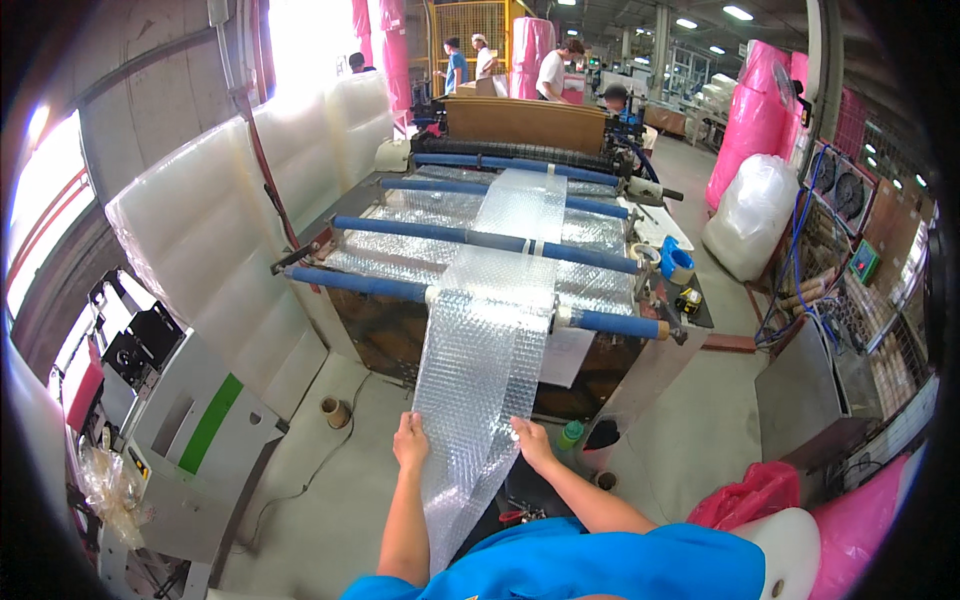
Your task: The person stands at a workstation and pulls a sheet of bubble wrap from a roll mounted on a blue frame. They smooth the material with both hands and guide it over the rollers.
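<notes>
A long strip of clear bubble wrap runs from the machine over its blue rollers and hangs down toward me. My left hand is closed on the strip's left edge. On the right edge, my right hand pinches the same strip at about the same height. Below my hands the bubble wrap narrows and drops in front of my blue shirt. Silvery bubble sheet also lies under the rollers, on both sides of the strip.
Tape rolls and a tape measure sit on the machine's right corner. A grey cabinet stands at left. Large white wrapped rolls line the left wall. A cardboard core and a cable lie on the floor. People work far back.
</notes>
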The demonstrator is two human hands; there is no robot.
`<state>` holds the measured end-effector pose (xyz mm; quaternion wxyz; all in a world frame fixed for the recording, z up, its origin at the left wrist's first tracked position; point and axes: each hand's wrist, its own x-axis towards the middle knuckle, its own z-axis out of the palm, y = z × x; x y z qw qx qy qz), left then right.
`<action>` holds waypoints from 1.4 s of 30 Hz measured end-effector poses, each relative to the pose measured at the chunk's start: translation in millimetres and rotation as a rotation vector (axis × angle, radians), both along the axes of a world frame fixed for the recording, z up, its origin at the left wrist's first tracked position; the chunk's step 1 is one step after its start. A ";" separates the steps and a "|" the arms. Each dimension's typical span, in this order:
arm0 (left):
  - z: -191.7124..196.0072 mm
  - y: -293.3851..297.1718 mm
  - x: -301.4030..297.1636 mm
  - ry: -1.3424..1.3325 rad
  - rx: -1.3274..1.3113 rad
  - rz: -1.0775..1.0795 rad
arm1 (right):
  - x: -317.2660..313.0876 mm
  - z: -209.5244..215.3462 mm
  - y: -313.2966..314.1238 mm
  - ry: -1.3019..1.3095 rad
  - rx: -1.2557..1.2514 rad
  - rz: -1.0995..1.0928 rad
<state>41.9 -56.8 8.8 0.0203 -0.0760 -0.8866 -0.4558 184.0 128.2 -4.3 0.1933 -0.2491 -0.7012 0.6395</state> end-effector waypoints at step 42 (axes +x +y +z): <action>13.0 -19.1 -4.6 -0.296 -0.049 -0.137 | -6.0 11.3 -13.1 -0.143 0.009 0.014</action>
